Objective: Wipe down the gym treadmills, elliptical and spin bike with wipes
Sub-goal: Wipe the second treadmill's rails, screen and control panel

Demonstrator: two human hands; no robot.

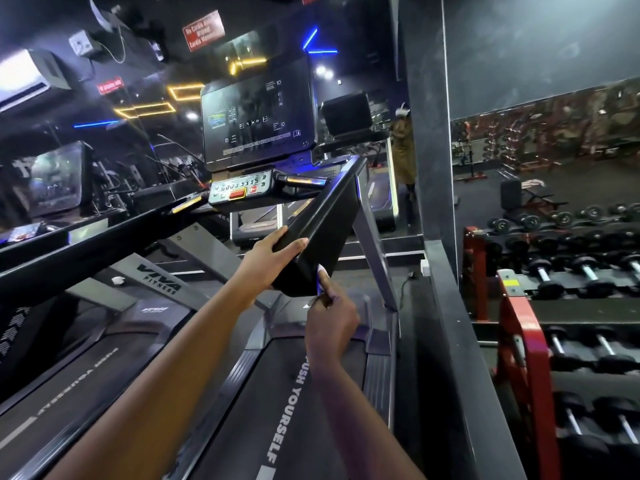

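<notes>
I stand on a treadmill whose belt (pixel 294 410) reads "PUSH YOURSELF". Its black right handrail (pixel 325 220) slopes down from the console (pixel 258 123) towards me. My left hand (pixel 277 252) grips the handrail's near end from the left, thumb on top. My right hand (pixel 329 320) is just below that end, fingers curled, pinching a small pale wipe (pixel 321 273) against the handrail's lower right edge. Most of the wipe is hidden by my fingers.
A control panel (pixel 239 190) with a red button sits under the console. A second treadmill (pixel 86 341) lies to the left. A dark pillar (pixel 429 133) and a red dumbbell rack (pixel 523 341) close off the right. A mirror (pixel 403 147) ahead reflects a person.
</notes>
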